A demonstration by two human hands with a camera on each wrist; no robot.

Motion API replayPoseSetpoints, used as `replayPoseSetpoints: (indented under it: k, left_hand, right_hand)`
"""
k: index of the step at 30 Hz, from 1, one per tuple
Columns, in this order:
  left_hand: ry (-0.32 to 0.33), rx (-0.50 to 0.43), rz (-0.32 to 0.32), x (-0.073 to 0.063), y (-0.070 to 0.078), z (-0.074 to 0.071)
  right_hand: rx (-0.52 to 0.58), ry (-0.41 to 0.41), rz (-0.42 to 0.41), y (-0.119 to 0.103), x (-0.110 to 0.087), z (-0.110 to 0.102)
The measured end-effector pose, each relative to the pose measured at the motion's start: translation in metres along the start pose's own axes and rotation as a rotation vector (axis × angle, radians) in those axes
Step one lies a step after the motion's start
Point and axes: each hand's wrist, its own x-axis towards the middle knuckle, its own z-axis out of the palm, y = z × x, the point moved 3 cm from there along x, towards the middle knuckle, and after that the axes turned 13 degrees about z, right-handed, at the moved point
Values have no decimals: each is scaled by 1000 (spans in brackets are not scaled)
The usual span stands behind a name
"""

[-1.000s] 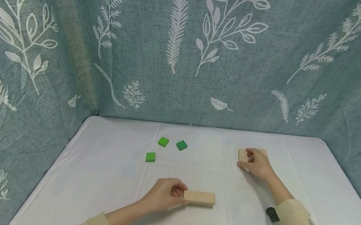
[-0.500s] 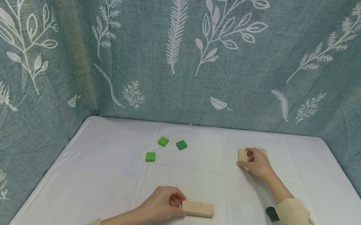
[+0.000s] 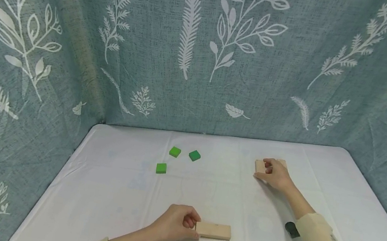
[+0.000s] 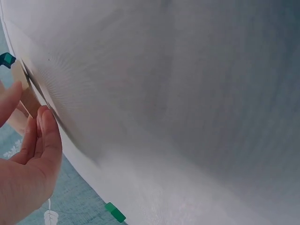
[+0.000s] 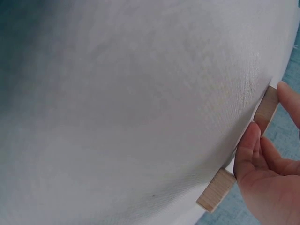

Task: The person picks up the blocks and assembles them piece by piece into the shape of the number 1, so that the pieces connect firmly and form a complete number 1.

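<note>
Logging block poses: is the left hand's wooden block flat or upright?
Flat: the head view shows the wooden block with its broad face up, one end pinched by the left hand.

curtain (image 3: 187, 111): blue-green, white leaf prints, behind and both sides | worktop (image 3: 99, 198): white cover, creased | light: soft

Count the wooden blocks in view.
3: one wooden block in the left hand, a second block in the right hand, a third block partly hidden behind that hand in the head view. Hands could hide more.
</note>
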Motion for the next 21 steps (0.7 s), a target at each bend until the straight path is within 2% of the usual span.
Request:
replayPoseSetpoints:
  k: [14, 21]
  left_hand:
    - [-48, 21, -1, -3, 3, 0]
    - [-59, 3, -4, -3, 1, 0]
  right_hand:
    - [-6, 4, -16, -3, -2, 0]
    - [-3, -15, 9, -3, -1, -1]
